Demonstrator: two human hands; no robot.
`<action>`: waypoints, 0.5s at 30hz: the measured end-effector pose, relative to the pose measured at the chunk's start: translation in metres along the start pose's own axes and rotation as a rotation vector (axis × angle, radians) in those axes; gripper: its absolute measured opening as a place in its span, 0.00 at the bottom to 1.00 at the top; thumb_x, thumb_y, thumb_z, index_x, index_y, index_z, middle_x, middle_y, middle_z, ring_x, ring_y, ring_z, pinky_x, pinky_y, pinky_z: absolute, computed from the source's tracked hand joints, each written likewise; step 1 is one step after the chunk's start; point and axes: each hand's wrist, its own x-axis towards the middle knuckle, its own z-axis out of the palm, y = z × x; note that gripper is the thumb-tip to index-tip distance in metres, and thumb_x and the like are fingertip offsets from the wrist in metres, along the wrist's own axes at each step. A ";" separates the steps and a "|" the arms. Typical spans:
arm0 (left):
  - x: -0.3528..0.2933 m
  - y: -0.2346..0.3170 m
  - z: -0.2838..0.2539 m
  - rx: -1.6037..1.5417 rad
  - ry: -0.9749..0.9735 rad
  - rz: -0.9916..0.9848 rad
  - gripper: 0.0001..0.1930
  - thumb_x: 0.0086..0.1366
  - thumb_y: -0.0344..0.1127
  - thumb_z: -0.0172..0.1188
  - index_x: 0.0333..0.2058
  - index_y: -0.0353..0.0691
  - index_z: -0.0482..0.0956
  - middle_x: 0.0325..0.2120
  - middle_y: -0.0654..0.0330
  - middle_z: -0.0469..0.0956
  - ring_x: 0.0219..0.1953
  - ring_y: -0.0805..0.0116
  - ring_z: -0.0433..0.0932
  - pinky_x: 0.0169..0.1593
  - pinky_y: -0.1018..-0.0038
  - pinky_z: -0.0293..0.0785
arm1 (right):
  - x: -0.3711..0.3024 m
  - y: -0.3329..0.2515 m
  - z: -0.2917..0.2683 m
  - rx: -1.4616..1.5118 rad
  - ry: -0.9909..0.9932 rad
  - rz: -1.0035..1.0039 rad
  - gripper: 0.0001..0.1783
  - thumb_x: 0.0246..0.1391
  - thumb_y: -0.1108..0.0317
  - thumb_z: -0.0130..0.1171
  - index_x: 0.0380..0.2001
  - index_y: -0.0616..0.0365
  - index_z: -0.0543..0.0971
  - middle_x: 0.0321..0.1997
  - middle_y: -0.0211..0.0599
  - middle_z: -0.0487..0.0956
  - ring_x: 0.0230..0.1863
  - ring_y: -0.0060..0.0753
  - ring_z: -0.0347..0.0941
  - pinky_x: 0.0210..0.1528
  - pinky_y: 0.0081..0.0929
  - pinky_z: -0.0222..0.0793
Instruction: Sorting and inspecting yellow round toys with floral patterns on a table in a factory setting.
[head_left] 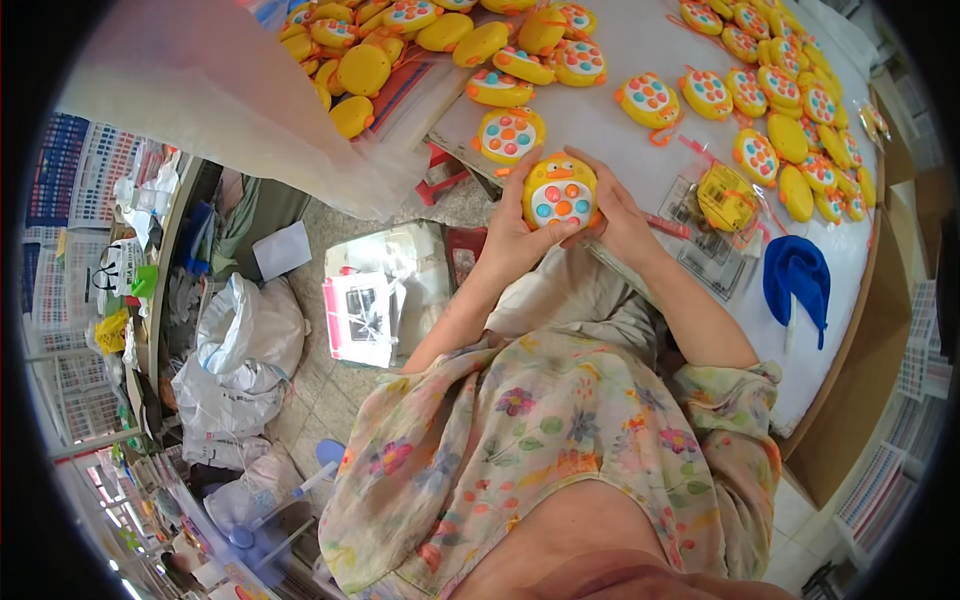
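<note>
Between both hands I hold a round yellow duck-shaped toy [560, 180] with an orange beak and a white face of coloured buttons. My left hand [517, 222] grips its left side, the thumb lying near the lower buttons. My right hand [622, 213] closes on its right edge. The toy's buttons point up toward me, and it hangs over the table's near edge. Just beyond it another such toy [508, 134] lies on the table. Right of my right hand, a yellow toy in a clear bag [727, 197] rests beside flat clear packages with dark print [712, 262].
Many yellow toys pile up at the far left [365, 70] and far right [790, 110] of the white table [640, 45]. A blue cloth item [797, 278] lies near the right edge. Translucent plastic sheeting [240, 110] hangs at left. White bags [245, 340] stand on the floor.
</note>
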 end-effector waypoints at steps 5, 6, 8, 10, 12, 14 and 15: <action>-0.002 0.003 -0.001 -0.198 0.067 -0.049 0.30 0.61 0.34 0.59 0.58 0.37 0.57 0.49 0.57 0.68 0.49 0.71 0.70 0.50 0.76 0.69 | -0.001 0.005 -0.003 -0.092 -0.128 -0.058 0.35 0.61 0.46 0.41 0.64 0.54 0.52 0.58 0.35 0.64 0.52 0.28 0.68 0.43 0.26 0.74; -0.002 0.003 -0.002 -0.236 0.057 -0.079 0.24 0.63 0.34 0.56 0.56 0.36 0.60 0.47 0.57 0.70 0.48 0.74 0.70 0.49 0.78 0.69 | -0.001 0.004 -0.002 -0.092 -0.129 -0.058 0.35 0.61 0.46 0.41 0.64 0.54 0.52 0.58 0.35 0.64 0.52 0.28 0.68 0.43 0.26 0.74; -0.001 0.004 -0.001 -0.222 0.063 -0.066 0.22 0.64 0.33 0.55 0.54 0.35 0.62 0.45 0.58 0.71 0.47 0.74 0.71 0.48 0.78 0.69 | -0.001 0.000 0.002 -0.175 -0.054 -0.005 0.33 0.61 0.48 0.44 0.63 0.52 0.54 0.56 0.34 0.66 0.50 0.27 0.69 0.40 0.25 0.75; 0.000 0.005 0.000 -0.206 0.069 -0.051 0.20 0.64 0.33 0.55 0.53 0.35 0.64 0.44 0.59 0.72 0.46 0.75 0.71 0.47 0.78 0.70 | -0.001 -0.003 0.004 -0.160 -0.035 0.010 0.30 0.61 0.52 0.47 0.61 0.54 0.56 0.54 0.34 0.66 0.49 0.26 0.69 0.39 0.24 0.75; 0.000 0.004 0.000 -0.118 0.056 -0.033 0.20 0.64 0.33 0.55 0.52 0.34 0.65 0.43 0.59 0.73 0.44 0.75 0.72 0.44 0.79 0.71 | -0.001 -0.004 0.005 -0.146 -0.018 0.024 0.28 0.61 0.56 0.49 0.60 0.55 0.59 0.52 0.33 0.67 0.47 0.25 0.70 0.38 0.23 0.75; 0.002 0.005 0.002 -0.084 0.071 -0.007 0.20 0.64 0.34 0.56 0.52 0.34 0.65 0.43 0.59 0.73 0.42 0.75 0.73 0.44 0.79 0.71 | -0.003 -0.004 0.005 -0.203 -0.045 -0.004 0.30 0.58 0.52 0.52 0.59 0.52 0.59 0.53 0.33 0.68 0.46 0.25 0.71 0.38 0.24 0.76; 0.002 0.006 0.002 -0.049 0.087 0.019 0.20 0.64 0.34 0.56 0.51 0.34 0.66 0.42 0.59 0.73 0.41 0.75 0.73 0.43 0.79 0.72 | -0.003 -0.003 0.006 -0.206 -0.045 -0.004 0.30 0.58 0.52 0.52 0.59 0.52 0.59 0.53 0.33 0.68 0.46 0.25 0.71 0.38 0.24 0.76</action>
